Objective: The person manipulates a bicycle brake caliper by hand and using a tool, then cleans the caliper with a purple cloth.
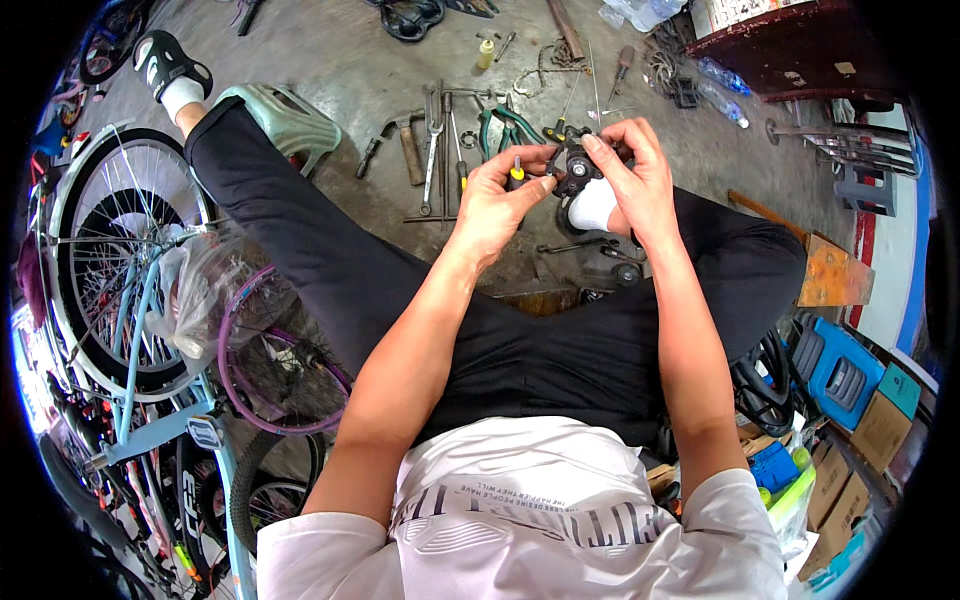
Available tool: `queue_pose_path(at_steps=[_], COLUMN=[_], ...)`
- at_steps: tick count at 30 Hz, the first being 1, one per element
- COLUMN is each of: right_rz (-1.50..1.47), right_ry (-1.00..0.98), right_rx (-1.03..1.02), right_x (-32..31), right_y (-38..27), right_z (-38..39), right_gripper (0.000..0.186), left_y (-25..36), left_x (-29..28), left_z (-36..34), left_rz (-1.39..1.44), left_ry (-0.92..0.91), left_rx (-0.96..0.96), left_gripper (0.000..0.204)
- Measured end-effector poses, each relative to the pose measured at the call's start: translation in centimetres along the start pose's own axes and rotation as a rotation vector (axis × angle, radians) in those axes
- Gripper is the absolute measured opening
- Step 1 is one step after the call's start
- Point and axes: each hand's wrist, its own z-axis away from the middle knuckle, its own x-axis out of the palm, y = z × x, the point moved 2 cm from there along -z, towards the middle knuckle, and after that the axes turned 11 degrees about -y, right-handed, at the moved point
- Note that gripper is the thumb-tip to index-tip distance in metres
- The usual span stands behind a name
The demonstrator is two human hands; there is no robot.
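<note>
My right hand (635, 172) is closed around a black bicycle part (577, 172) with a round silver centre, which looks like a disc brake caliper. The fingertips of my left hand (500, 195) reach its left side. Tucked in that hand is a short yellow-and-black screwdriver (517, 174), its metal end pointing up. My fingers cover some of the black part. Both hands are raised between my spread knees, above the floor. Just beyond them lie green-handled pliers (516, 122), a combination wrench (432, 150) and a hammer (410, 152).
At left are a light-blue bicycle frame (160, 430), a wheel (75, 240) and a purple rim (228, 340). A pale green stool (290, 115) stands by my left leg. A small yellowish bottle (486, 53) is farther off. Boxes (885, 440) and a blue plastic stool (835, 370) crowd the right.
</note>
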Motion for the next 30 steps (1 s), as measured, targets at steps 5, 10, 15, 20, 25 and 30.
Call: queue_pose_path(at_steps=[5, 10, 15, 20, 25, 30], right_rz=[-0.112, 0.064, -0.044, -0.284, -0.131, -0.214], right_ry=[0.013, -0.013, -0.104, -0.070, -0.181, -0.187], right_rx=[-0.034, -0.070, 0.088, 0.275, 0.348, 0.466], right_x=[-0.3, -0.4, -0.5, 0.0, 0.2, 0.3], right_y=[0.5, -0.4, 1.1, 1.3, 1.9, 2.2], right_z=[-0.2, -0.2, -0.1, 0.1, 0.0, -0.1], right_gripper=[0.029, 0.036, 0.042, 0.047, 0.052, 0.049], left_y=[0.1, 0.3, 0.2, 0.4, 0.2, 0.8], left_x=[0.0, 0.1, 0.1, 0.0, 0.1, 0.4], left_z=[0.1, 0.2, 0.1, 0.2, 0.3, 0.1], left_rz=[-0.001, -0.066, -0.165, -0.059, -0.100, -0.278], left_ry=[-0.001, 0.012, -0.040, -0.020, -0.021, -0.045], left_rx=[-0.010, 0.000, -0.013, -0.095, -0.081, -0.074], left_gripper=[0.035, 0.033, 0.031, 0.029, 0.026, 0.025])
